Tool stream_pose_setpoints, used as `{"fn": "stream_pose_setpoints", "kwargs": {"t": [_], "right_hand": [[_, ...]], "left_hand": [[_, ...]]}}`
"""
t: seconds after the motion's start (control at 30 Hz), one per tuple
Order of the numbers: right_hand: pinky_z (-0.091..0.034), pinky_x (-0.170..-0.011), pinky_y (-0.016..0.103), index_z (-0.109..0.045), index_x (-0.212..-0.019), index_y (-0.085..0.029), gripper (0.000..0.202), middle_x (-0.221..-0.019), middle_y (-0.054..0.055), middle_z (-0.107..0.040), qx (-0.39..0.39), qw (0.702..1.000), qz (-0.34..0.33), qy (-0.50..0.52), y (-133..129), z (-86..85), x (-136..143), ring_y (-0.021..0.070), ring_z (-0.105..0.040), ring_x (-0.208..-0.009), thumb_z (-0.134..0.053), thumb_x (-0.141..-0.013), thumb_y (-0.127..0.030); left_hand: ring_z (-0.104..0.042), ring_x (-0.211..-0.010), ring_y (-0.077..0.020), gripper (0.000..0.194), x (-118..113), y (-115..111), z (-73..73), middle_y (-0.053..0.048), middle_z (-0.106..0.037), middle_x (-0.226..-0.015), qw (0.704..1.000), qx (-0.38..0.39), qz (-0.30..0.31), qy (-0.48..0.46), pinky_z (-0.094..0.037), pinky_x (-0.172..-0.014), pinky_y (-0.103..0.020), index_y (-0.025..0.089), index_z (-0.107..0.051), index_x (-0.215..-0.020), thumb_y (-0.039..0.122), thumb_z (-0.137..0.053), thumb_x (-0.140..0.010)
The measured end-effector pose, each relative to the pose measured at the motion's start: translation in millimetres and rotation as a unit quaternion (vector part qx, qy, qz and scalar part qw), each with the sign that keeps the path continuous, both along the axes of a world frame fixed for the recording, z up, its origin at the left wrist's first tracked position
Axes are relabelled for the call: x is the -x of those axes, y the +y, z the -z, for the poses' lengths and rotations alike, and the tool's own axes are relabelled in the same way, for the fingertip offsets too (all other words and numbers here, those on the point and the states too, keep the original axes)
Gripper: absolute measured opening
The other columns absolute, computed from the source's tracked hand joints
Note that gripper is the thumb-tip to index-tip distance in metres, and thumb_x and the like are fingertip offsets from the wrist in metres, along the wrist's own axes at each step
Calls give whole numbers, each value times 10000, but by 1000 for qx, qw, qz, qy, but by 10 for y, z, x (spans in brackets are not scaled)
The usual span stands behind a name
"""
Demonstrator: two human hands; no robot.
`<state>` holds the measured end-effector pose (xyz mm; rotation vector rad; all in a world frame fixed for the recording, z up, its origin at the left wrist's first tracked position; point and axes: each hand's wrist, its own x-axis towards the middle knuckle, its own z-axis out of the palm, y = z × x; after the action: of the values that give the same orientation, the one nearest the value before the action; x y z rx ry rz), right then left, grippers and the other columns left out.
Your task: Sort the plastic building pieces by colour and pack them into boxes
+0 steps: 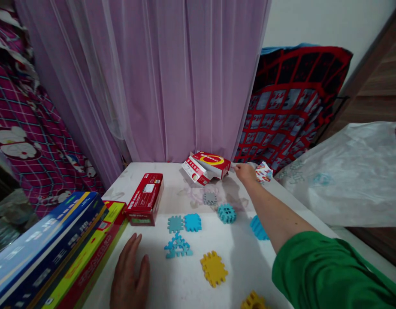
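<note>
My left hand [130, 274] rests on the white table at the front left, fingers stretched and thumb apart, holding nothing. Reaching to the far side, my right hand [245, 172] has its fingers closed beside the opened red-and-white box [213, 161]; what they pinch, if anything, is too small to make out. Between the hands lie flat notched building pieces: a grey-teal one [175, 224], a blue one [193, 222], a grey one [210, 198] and a yellow one [213, 268]. A light-blue triangular piece [178, 246] and a teal assembled block [227, 213] are near them. My right forearm partly hides another blue piece [258, 227].
A closed red box [145, 199] stands at the left, beside a stack of thick books [56, 244]. Another yellow piece [254, 301] is cut off at the bottom edge. A colourful crumpled wrapper [264, 171] lies past my right wrist. Purple curtains [185, 86] hang behind the table.
</note>
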<state>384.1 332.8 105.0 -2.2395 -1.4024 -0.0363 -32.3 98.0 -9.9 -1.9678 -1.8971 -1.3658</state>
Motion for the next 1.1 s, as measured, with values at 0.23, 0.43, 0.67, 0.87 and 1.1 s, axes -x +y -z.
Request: {"fn": "stream_pose_setpoints", "kwargs": {"t": [0.23, 0.43, 0.67, 0.87, 1.1], "right_hand": [[-448, -773, 273, -684, -1108, -196, 325, -1005, 79, -738, -137, 990, -28, -27, -355, -728, 174, 209, -649, -926, -425, -947, -306], [-486, -862, 295, -655, -1005, -203, 245, -1006, 69, -723, -303, 927, -216, -35, -1211, -1410, 394, 197, -654, -942, -436, -909, -257], [-533, -891, 340, -625, -1020, -257, 184, -1013, 53, -720, -381, 831, -405, -18, -2431, -1359, 798, 187, -676, -969, -458, -943, -264], [-565, -825, 315, -608, -1005, -266, 171, -976, 51, -723, -378, 778, -496, 75, -3082, -1005, 1494, 173, -691, -924, -466, -944, -193], [-560, -878, 326, -626, -1015, -255, 247, -1118, 88, -696, -243, 745, -613, 97, -3357, -357, 1891, 173, -657, -1071, -421, -922, -154]], "left_hand": [[-537, -1271, -248, 479, 17, 73, -1, -79, -567, -1367, 999, -10, 15, -38, -468, -1068, -422, 240, -530, -1328, 398, -425, -888], [-619, -1159, -241, 422, -36, 42, -105, -93, -652, -1230, 994, -33, 27, -103, -509, -1004, -392, 221, -617, -1197, 409, -430, -869], [-644, -1106, -241, 451, -15, -601, -775, -84, -686, -1187, 976, 5, -11, -217, -577, -802, -342, 213, -635, -1148, 521, -464, -866], [-654, -1034, -206, 365, 319, -1371, -1449, -60, -711, -1070, 986, -89, -11, -143, -517, -954, -364, 207, -663, -1074, 470, -481, -898], [-648, -1077, -217, 373, 632, -2159, -1412, -72, -704, -1136, 998, -22, -31, -47, -528, -944, -367, 223, -661, -1127, 457, -465, -912]]}}
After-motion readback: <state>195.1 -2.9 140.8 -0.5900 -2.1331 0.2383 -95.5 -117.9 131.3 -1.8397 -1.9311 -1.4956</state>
